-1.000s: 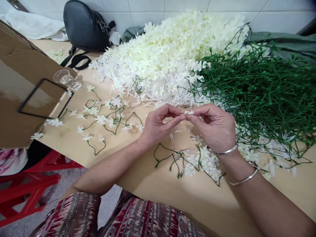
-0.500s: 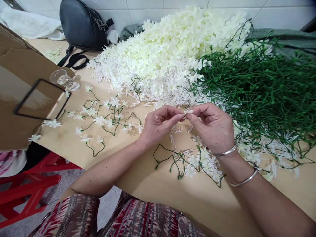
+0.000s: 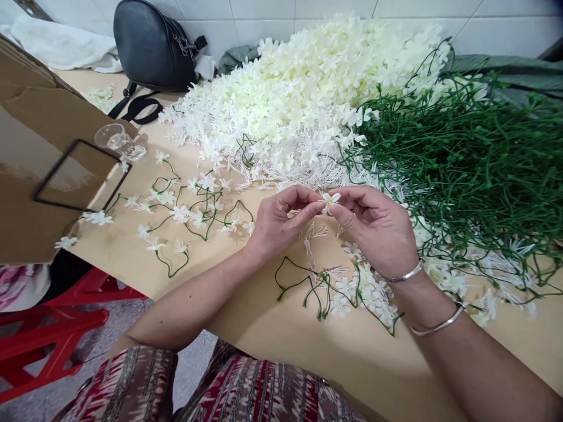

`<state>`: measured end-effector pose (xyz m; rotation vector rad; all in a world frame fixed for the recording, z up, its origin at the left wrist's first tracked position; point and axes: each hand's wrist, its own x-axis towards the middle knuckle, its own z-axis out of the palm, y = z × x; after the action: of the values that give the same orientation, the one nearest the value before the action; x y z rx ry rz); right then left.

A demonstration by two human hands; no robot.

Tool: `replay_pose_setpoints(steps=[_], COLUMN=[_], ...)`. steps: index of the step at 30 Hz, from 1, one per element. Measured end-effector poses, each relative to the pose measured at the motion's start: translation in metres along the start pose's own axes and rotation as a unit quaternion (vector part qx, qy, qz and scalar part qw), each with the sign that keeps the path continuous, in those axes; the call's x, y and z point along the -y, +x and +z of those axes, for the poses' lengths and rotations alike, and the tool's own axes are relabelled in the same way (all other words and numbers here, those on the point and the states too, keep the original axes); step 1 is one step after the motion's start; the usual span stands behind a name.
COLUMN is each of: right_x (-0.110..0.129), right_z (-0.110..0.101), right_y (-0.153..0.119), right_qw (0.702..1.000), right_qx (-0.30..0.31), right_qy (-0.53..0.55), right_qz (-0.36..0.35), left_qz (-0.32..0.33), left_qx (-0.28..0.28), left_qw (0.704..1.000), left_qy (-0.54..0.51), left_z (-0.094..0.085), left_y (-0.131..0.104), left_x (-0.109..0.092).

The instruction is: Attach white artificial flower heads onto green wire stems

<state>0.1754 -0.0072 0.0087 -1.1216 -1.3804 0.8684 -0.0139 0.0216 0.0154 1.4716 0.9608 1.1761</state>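
Note:
A small white artificial flower point(image 3: 329, 202) is pinched between the fingertips of my left hand point(image 3: 284, 220) and my right hand point(image 3: 373, 225), its petals facing up. Both hands are closed on it above the table. Below them lie loose green stems point(image 3: 319, 290), a little heap of white flowers point(image 3: 372, 293) and thin white stamen pieces point(image 3: 314, 231). To the left, several flowers are fitted on green stems point(image 3: 189, 205). A big pile of white blossoms point(image 3: 303, 88) rises behind my hands, with white stamens at its foot.
A heap of green plastic stems point(image 3: 475, 158) covers the right side. On the left stand a cardboard box point(image 3: 57, 129), a clear plastic cup point(image 3: 118, 143) lying tilted and a black backpack point(image 3: 153, 47). Red stools point(image 3: 53, 346) are below the table point(image 3: 237, 316) at left.
The flower between my fingertips has turned, so its open petals now show upward. My hands stay nearly in place, and the view has shifted slightly.

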Motion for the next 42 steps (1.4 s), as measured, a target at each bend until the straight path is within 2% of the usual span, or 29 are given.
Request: replay_pose_setpoints(steps=[5,10,13,23,29,37,42], right_x=[0.002,0.012,0.015,0.013,0.013,0.013,0.015], right_z=[0.001,-0.003,-0.004,-0.004,-0.002,-0.003,-0.002], right_y=[-0.001,0.001,0.003,0.004,0.004,0.004,0.004], right_qw=[0.999,0.982,0.971,0.988,0.986,0.979,0.982], right_qx=[-0.005,-0.022,-0.024,-0.005,-0.012,0.008,0.016], right_qy=[0.028,-0.116,-0.151,-0.105,-0.110,-0.134,-0.132], right_qz=[-0.017,-0.149,-0.186,-0.109,-0.123,-0.152,-0.135], left_qz=[-0.010,-0.071,-0.093,-0.132,-0.116,-0.117,-0.116], left_qx=[0.010,0.031,0.039,0.058,0.050,0.027,0.012], left_qw=[1.000,0.993,0.989,0.978,0.985,0.990,0.990], left_qy=[-0.028,-0.085,-0.106,-0.150,-0.116,-0.080,-0.076], left_z=[0.000,0.001,0.002,-0.003,-0.004,-0.002,0.000], left_y=[0.000,0.000,-0.001,0.000,-0.001,-0.002,-0.003], left_x=[-0.003,-0.008,-0.010,-0.011,-0.013,-0.018,-0.018])
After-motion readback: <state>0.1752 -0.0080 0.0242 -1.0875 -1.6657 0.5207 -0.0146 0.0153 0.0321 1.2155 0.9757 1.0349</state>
